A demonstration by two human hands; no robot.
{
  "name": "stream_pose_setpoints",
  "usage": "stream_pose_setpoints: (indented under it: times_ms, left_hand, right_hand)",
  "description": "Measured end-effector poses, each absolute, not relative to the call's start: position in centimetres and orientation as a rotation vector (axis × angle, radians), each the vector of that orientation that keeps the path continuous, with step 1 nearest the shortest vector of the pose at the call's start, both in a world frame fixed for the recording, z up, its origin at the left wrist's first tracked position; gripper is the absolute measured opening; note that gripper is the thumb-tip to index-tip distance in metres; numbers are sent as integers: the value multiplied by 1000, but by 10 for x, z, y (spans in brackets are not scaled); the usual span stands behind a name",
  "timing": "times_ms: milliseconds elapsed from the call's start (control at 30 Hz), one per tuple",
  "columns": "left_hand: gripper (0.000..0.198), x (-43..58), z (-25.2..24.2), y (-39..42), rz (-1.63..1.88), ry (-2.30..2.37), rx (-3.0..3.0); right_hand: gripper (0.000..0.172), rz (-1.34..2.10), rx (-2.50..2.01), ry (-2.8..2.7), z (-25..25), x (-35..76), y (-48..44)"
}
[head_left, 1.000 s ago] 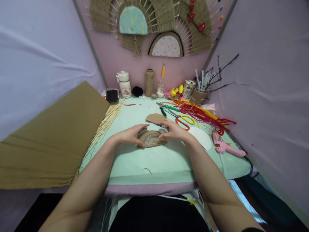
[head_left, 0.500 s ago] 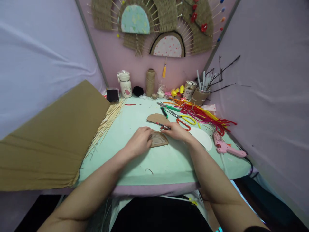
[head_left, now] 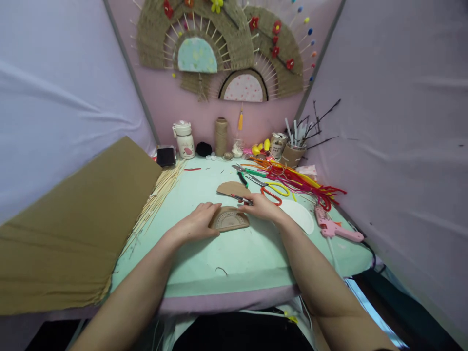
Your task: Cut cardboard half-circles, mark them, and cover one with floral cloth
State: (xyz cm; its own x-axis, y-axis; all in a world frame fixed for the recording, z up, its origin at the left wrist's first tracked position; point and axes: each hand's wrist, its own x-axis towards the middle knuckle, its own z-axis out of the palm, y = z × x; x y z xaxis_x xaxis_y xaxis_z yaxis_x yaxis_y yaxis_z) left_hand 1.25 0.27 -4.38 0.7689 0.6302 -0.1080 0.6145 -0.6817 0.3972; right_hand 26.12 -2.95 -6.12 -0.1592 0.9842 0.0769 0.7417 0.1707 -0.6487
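Note:
A clear protractor (head_left: 230,220) lies flat on a half-round piece of brown cardboard whose rim shows around it. My left hand (head_left: 197,222) holds its left end, fingers along the upper edge and thumb near the lower corner. My right hand (head_left: 260,207) is closed around a slim dark pen with red marks (head_left: 239,198), which points left. Fingertips of that hand are close to the protractor's upper right edge. Just behind the pen lies a second half-round cardboard piece (head_left: 232,187), partly covered by it.
Green-handled pliers (head_left: 252,172), scissors (head_left: 270,187), a white disc (head_left: 298,217) and a pink glue gun (head_left: 336,226) lie to the right, beside coloured pipe cleaners (head_left: 300,178). Thin sticks (head_left: 157,202) and a large brown board (head_left: 80,229) are at left. A twine spool (head_left: 221,136) stands behind.
The camera view has tilted up a little. My left fingers have drawn back leftward and uncovered more of the protractor. My right hand still holds the pen.

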Motion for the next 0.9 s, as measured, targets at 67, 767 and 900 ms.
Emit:
stream_pose_setpoints:
  times_ms: [67, 767, 900]
  left_hand:
    - [75, 13, -42, 3, 59, 946, 2555]
    - [73, 23, -48, 3, 127, 1067, 2577]
    - [65, 25, -50, 4, 130, 1078, 2614]
  right_hand:
    - [32, 661, -1590, -1964, -61, 261, -29]
    - [20, 425, -1625, -2001, -63, 246, -24]
    - [29, 475, -1547, -1917, -63, 243, -23]
